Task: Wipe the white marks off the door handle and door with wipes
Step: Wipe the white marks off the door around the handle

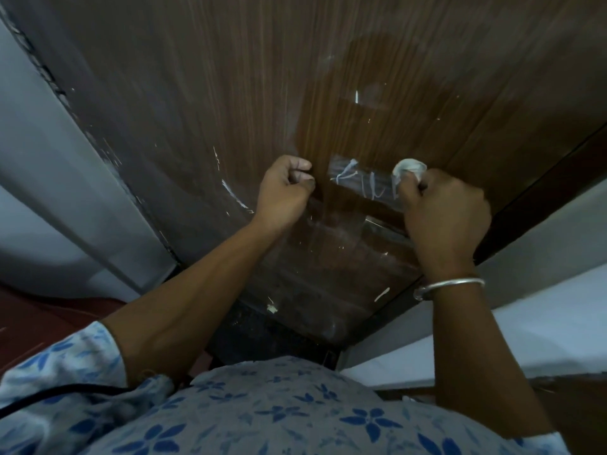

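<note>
Your right hand (pixel 443 208) pinches the wipe (pixel 409 167) at the right end of the handle (pixel 364 183); marks (pixel 345 175) run leftward toward your curled left hand (pixel 284 188), its hold unclear.

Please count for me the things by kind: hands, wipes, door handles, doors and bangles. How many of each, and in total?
Hands: 2, the left hand and the right hand
Wipe: 1
Door handle: 1
Door: 1
Bangle: 1
Total: 6

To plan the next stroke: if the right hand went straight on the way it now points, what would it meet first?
Probably the door, just beside the marked door handle. The right hand points its wipe at the wood, though whether they touch is unclear.
</note>
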